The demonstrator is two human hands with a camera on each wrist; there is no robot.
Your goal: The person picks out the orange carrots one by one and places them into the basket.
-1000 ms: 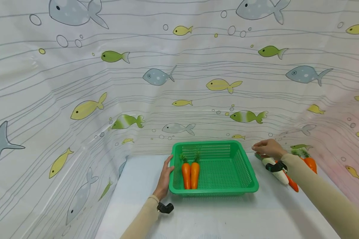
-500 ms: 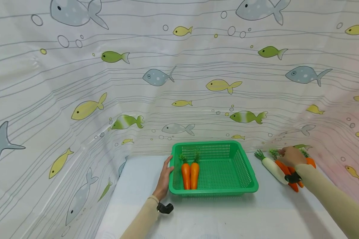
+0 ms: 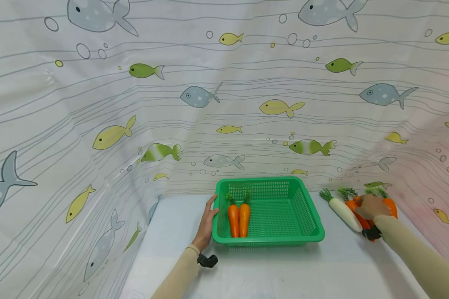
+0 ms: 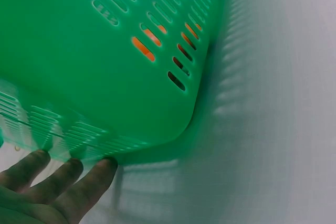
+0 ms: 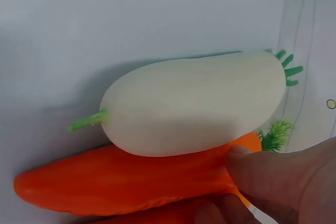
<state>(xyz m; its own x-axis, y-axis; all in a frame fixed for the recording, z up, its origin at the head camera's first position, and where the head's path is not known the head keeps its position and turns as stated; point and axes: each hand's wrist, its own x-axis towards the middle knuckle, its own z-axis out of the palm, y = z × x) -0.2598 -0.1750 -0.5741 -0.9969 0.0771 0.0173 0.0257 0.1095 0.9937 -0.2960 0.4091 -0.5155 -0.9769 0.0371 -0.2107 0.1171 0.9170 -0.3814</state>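
Note:
A green perforated basket [image 3: 269, 239] stands on the white table. Along its left side rest the fairly straight fingers of my left hand [image 3: 205, 226], touching the outer wall. In the left wrist view the fingertips [image 4: 107, 166] lie against that wall. Two carrots [image 3: 244, 220] lie side by side inside the basket, at its left. My right hand [image 3: 372, 207] is over the carrots to the right of the basket. In the right wrist view, thumb and fingers pinch an orange carrot [image 5: 126, 179] near its leafy end; a second one lies beneath, partly hidden.
A white radish [image 3: 345, 214] with green leaves lies just left of the right hand, touching the carrot. Another carrot [image 3: 390, 206] lies to the hand's right. A fish-patterned curtain [image 3: 247, 145] closes off the back and sides.
My right hand has moved right, from above the radish's leafy end to the carrots, and come down on them. The left hand and basket stay put.

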